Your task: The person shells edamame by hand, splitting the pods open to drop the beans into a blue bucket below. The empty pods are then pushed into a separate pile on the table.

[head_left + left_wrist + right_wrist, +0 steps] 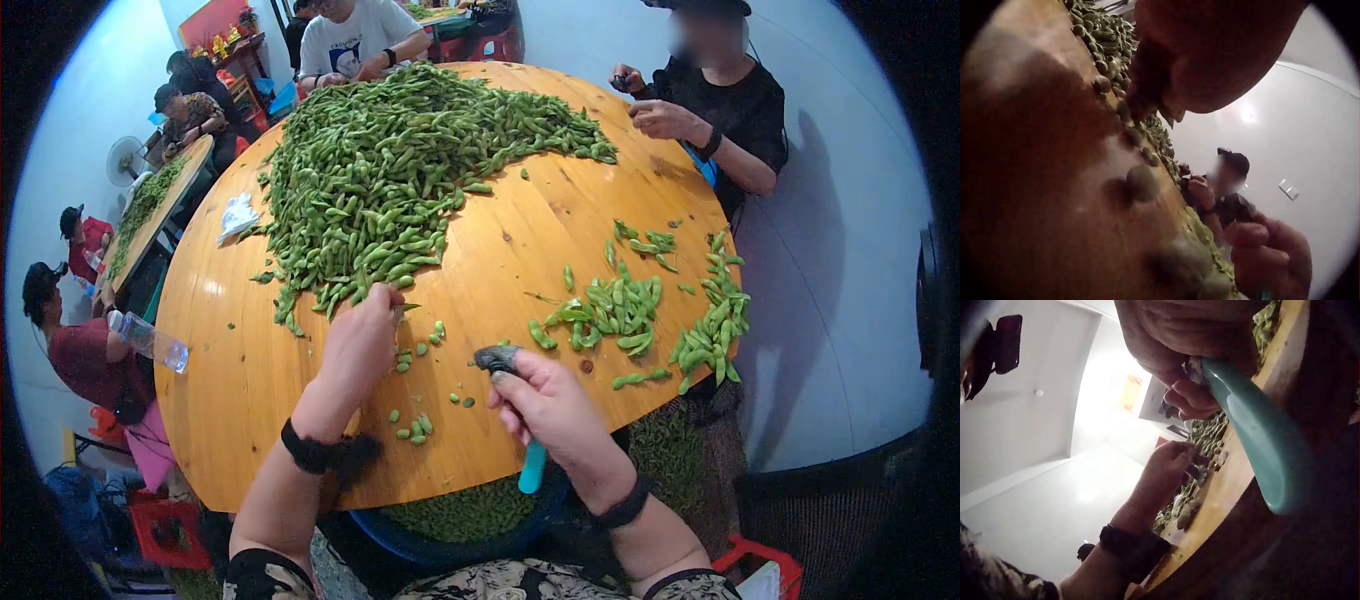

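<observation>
My left hand (360, 340) is at the near edge of a large heap of green pods (370, 170), fingers bent, pinching a pod (408, 307) whose tip shows beside the fingertips. Lower right of it, my right hand (545, 400) grips a tool with a turquoise handle (533, 467); something dark covers a fingertip (496, 358). In the right wrist view the handle (1260, 444) sticks out of the curled fingers. Loose shelled beans (418, 428) lie on the wooden table between the hands.
Smaller groups of pods (620, 310) lie to the right on the table (500, 250). A white crumpled tissue (238, 217) and a plastic bottle (150, 342) are at the left. Below the near edge stands a blue tub (400, 540). Other people sit around this table and another.
</observation>
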`<state>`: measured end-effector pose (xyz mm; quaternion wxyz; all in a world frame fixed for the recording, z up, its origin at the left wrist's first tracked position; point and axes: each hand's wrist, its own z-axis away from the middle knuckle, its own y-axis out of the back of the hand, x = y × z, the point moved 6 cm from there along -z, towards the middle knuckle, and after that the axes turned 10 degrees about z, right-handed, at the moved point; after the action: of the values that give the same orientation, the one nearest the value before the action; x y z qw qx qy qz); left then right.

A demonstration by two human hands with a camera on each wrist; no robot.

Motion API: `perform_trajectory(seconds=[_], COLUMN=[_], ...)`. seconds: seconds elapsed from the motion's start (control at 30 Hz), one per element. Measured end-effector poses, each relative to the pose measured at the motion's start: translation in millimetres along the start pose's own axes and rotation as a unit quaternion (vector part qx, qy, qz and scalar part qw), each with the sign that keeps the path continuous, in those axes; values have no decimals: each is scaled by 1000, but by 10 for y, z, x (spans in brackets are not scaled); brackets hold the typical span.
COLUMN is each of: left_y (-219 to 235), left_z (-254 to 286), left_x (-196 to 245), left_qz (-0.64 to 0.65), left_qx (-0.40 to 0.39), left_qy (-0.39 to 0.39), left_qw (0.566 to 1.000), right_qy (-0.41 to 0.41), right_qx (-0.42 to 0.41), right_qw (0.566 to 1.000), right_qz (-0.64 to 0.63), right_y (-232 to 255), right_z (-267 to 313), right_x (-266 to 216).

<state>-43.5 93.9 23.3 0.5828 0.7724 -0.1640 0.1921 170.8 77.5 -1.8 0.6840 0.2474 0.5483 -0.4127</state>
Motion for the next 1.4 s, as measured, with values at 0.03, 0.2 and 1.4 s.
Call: perform_trajectory(seconds=[0.03,0.2,1.4], left_y=[16,51,-229], left_z=[51,319,412], left_x=[38,361,176], left_qz=[2,312,534], left_qx=[-1,-55,-90], left_qy=[-2,10,120], left_qw=[1000,948,832], right_qy=[0,12,-37], right_qx=[2,-27,-6], right_qw=[1000,999,996], right_qz=[0,-12,-85], right_y=[-53,-267,-324], right_z=[-32,-141,-239], right_x=[1,-62,157])
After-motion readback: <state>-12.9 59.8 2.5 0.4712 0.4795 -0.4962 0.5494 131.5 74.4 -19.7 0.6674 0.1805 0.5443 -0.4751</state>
